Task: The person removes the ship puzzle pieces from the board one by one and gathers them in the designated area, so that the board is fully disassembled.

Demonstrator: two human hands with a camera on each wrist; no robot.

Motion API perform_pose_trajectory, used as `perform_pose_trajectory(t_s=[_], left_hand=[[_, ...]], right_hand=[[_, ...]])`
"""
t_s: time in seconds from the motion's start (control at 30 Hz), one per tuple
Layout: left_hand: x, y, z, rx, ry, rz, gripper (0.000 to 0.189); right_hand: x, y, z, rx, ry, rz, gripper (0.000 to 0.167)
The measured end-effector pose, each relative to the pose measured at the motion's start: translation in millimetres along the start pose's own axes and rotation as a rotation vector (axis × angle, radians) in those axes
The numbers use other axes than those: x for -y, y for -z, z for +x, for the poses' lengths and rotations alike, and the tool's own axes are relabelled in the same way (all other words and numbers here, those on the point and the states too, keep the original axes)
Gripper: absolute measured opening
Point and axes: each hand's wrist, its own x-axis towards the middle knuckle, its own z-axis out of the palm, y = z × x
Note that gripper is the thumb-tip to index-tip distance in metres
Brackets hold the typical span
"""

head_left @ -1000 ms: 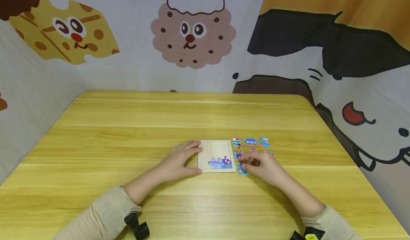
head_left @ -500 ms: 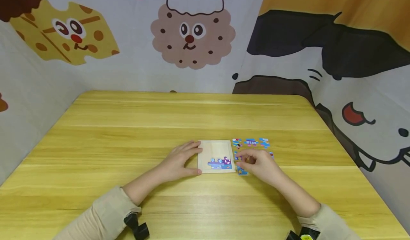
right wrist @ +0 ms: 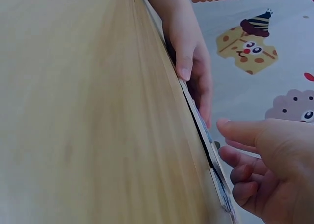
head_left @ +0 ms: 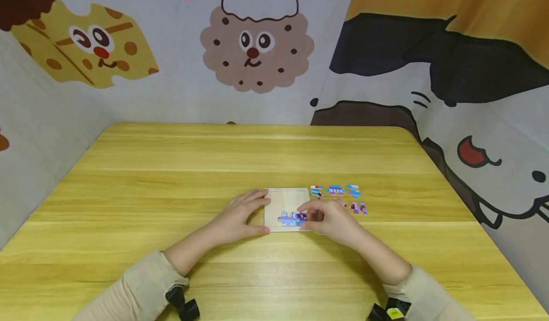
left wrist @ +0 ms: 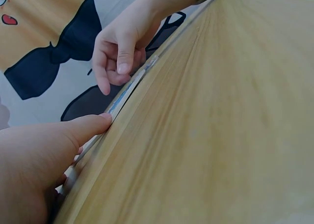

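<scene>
A square wooden puzzle tray [head_left: 283,198] lies on the table, with several joined blue and purple puzzle pieces [head_left: 289,220] in its lower right part. My left hand [head_left: 240,216] rests at the tray's left edge, fingertips on the upper side and thumb [left wrist: 93,126] near the lower corner. Over the tray's right edge, my right hand [head_left: 332,220] pinches a small puzzle piece by its edges between thumb and fingers. That piece is mostly hidden by the fingers. In the right wrist view the right thumb and curled fingers [right wrist: 245,177] hover close to the tray's side.
Loose puzzle pieces [head_left: 336,190] lie in rows to the right of the tray, some covered by the right hand. The wooden table [head_left: 193,149] extends around them. A cartoon-printed cloth [head_left: 171,102] hangs behind it.
My right hand has moved left from the loose pieces to the right part of the tray, carrying a pinched puzzle piece. The left hand has stayed at the tray's left edge.
</scene>
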Motion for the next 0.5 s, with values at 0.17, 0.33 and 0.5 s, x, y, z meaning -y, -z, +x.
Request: perform_pose_trajectory(t_s=[0.17,0.33,0.5], left_hand=[[-1.2,1.0,0.0,0.003,0.001,0.0,0.073],[-0.7,0.6,0.2,0.002,0.006,-0.001,0.073],[0.1,-0.1,0.9,-0.002,0.007,-0.001,0.073]], right_hand=[[-1.0,-5.0,3.6,0.016,0.024,-0.014,0.029],[2.0,-6.3,6.4,0.024,0.01,-0.019,0.028],[5.5,-7.5,9.4,0.021,-0.021,-0.058,0.023]])
